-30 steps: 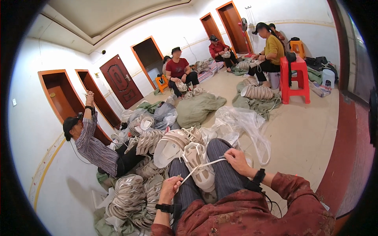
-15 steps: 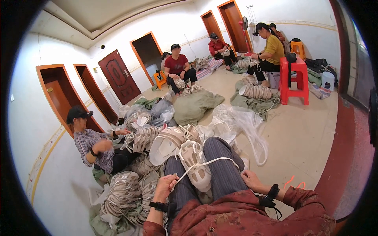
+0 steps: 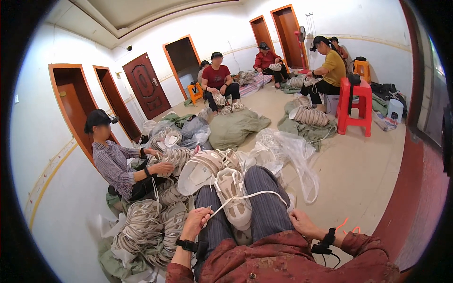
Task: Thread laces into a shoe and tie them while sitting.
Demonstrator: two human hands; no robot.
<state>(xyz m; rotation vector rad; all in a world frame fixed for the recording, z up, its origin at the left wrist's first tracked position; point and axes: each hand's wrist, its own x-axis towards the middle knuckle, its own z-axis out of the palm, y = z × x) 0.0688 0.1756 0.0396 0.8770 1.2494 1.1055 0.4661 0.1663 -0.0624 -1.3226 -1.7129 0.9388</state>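
Note:
A beige and white shoe upper [image 3: 234, 200] rests between my thighs, toe toward me. Its white shoelace [image 3: 260, 193] stretches across both legs. My left hand [image 3: 197, 220] pinches one end of the lace beside my left thigh. At the outer side of my right thigh, my right hand [image 3: 303, 223] is curled closed. The lace drops over the thigh toward it, but its fingertips are hidden. Just beyond my knees, more shoe uppers [image 3: 202, 169] lie nested together, next to my left leg.
Bundled shoe uppers [image 3: 138, 231] heap up on my left, where a person in a striped shirt [image 3: 113, 162] handles some. Ahead lie a green sack [image 3: 239, 126] and clear plastic bags [image 3: 288, 153]. Several people sit farther back. A red stool [image 3: 355, 106] stands at right.
The person in the striped shirt has brought a hand in to the stacked uppers. My hands and the lace stay nearly the same; the view has shifted slightly.

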